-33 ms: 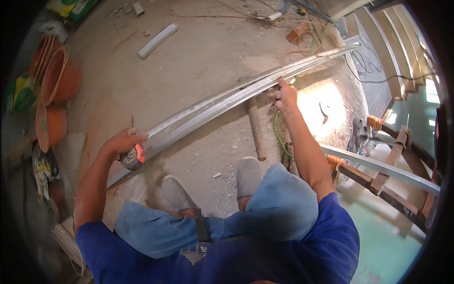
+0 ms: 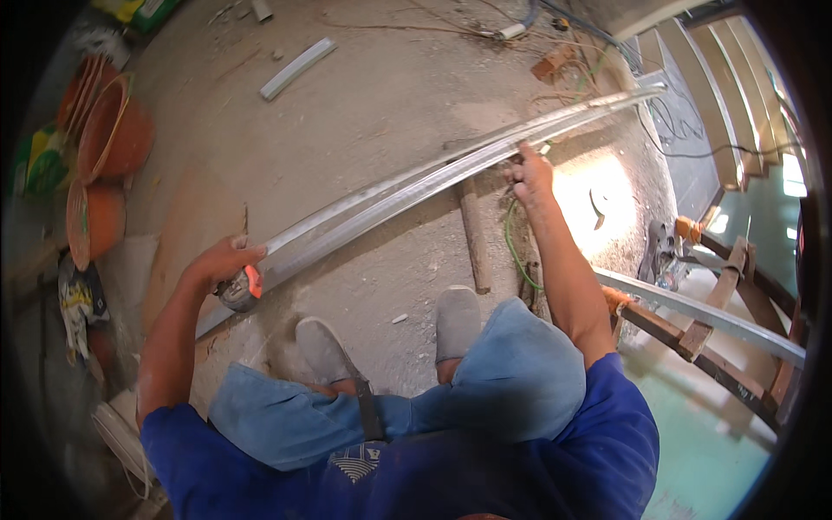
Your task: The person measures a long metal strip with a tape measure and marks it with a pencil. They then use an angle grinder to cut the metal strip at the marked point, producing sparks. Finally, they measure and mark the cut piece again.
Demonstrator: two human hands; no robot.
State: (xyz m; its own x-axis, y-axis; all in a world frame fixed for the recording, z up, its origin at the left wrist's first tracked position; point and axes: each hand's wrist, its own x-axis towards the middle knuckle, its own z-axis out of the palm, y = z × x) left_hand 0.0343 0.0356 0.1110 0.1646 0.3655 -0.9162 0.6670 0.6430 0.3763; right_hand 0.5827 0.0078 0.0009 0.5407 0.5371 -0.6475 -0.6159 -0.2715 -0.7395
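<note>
Two long, light metal channels (image 2: 390, 198) run slantwise from lower left to upper right, close together. My left hand (image 2: 227, 262) is closed around a tape measure (image 2: 238, 293) with a dark grey and orange-red case, beside the left part of the channels. A thin upright piece shows just above that hand; its kind is unclear. Farther right, my right hand (image 2: 531, 179) has its fingers curled at the near edge of the channel, one fingertip against the metal. The undersides of its fingers are hidden. Beneath the channels lies a wooden stick (image 2: 473, 238).
A short metal offcut (image 2: 297, 68) lies on the dusty floor beyond. Orange buckets (image 2: 113, 139) stand at left. Cables and a brick piece (image 2: 552, 62) lie far right, near stairs (image 2: 706, 95). A wooden ladder-like frame (image 2: 719, 303) and a metal bar (image 2: 693, 308) are at right.
The view has shifted very slightly. Both hands keep their places at the channels, and the tape measure stays in my left hand.
</note>
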